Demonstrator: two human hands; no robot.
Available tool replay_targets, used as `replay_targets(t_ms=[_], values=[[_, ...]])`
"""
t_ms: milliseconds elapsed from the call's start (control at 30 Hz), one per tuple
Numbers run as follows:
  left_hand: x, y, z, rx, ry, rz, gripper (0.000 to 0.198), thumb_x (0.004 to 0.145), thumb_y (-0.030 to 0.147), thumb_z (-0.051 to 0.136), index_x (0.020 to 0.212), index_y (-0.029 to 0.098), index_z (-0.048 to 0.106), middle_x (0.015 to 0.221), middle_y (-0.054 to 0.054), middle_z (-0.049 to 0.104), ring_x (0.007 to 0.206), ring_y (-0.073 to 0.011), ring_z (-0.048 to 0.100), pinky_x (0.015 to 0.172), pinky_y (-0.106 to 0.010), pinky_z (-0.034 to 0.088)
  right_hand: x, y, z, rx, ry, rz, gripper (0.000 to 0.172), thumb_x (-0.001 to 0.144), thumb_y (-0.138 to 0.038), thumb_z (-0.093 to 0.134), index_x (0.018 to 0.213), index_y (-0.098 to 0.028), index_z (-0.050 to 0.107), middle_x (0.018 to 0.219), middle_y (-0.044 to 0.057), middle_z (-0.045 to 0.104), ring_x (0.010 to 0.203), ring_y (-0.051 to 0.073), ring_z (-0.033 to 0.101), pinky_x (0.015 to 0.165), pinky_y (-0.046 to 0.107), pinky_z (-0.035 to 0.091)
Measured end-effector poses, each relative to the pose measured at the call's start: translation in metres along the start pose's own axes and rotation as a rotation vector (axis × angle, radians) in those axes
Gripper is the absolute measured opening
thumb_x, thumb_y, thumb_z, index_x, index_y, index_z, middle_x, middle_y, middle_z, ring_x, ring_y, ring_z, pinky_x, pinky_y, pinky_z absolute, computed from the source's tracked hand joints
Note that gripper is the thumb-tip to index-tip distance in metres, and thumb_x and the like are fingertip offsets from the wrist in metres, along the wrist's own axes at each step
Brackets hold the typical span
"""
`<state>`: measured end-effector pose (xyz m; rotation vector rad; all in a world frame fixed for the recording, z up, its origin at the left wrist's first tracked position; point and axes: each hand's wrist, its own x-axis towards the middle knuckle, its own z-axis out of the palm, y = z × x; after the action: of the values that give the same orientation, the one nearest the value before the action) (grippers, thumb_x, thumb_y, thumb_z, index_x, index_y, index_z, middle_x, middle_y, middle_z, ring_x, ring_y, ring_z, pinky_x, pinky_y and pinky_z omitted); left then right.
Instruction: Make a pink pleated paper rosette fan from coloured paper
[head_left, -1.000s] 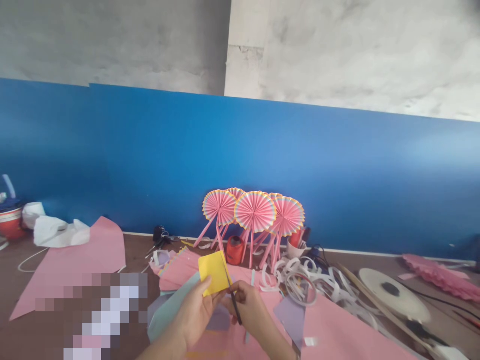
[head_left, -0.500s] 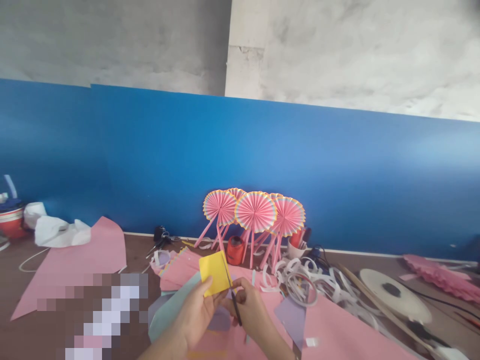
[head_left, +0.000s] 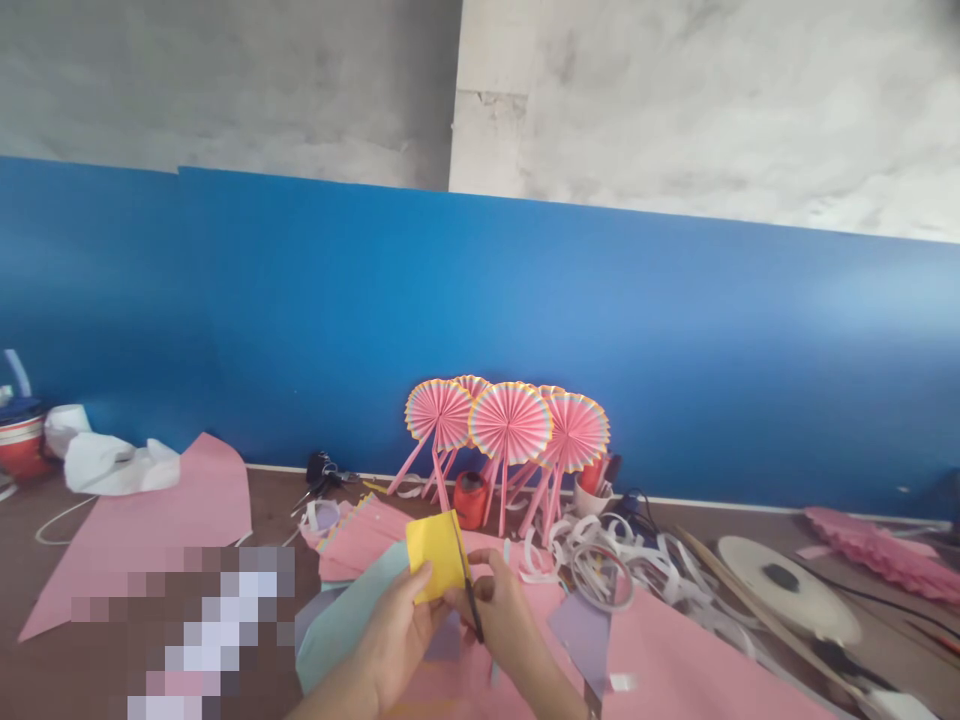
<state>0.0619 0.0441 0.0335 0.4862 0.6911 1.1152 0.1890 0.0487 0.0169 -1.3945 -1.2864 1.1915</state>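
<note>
My left hand (head_left: 399,622) pinches a small yellow paper rectangle (head_left: 435,552) by its lower edge, thumb on top. In my right hand (head_left: 506,612) is a pair of scissors (head_left: 472,606) with dark handles. Its blades lie along the paper's right edge; whether they are parted is too blurred to tell. Beneath both hands are pink sheets (head_left: 536,600) and a pale blue-green sheet (head_left: 349,607). Beyond the paper stand several pink pleated paper fans (head_left: 510,425) on pink sticks.
To the right lie tangled white strips (head_left: 652,560), a cream round lid (head_left: 787,590) and pink ruffled paper (head_left: 862,540). A large pink sheet (head_left: 187,510) and white crumpled material (head_left: 124,465) lie left. A red object (head_left: 470,502) stands before the blue panel (head_left: 337,300).
The yellow paper has shifted slightly right and down. The scissors have moved a little with it and stand more upright. Both hands keep their hold.
</note>
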Motion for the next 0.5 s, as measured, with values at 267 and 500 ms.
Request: replay_targets(t_ms=[267,500], values=[[0.009,0.003,-0.003,-0.094,0.13,-0.016,0.017,0.089,0.008,0.046,0.092,0.007,0.063,0.089,-0.015,0.073,0.082,-0.0232,0.071,0.077,-0.033,0.057,0.004,0.006,-0.002,-0.022,-0.022,0.041,0.051,0.063,-0.049,0.067,0.095,-0.02,0.04,0.042,-0.014,0.045,0.033,0.009,0.043,0.036,0.02,0.03],[0.014,0.03,-0.005,-0.179,0.252,0.022,0.02,0.091,0.012,0.047,0.105,0.009,0.06,0.092,-0.012,0.074,0.079,-0.0181,0.072,0.077,-0.028,0.057,-0.006,0.002,0.0,-0.075,-0.191,0.066,0.063,0.062,-0.051,0.071,0.107,-0.018,0.042,0.048,-0.014,0.041,0.037,0.01,0.043,0.036,0.02,0.029]])
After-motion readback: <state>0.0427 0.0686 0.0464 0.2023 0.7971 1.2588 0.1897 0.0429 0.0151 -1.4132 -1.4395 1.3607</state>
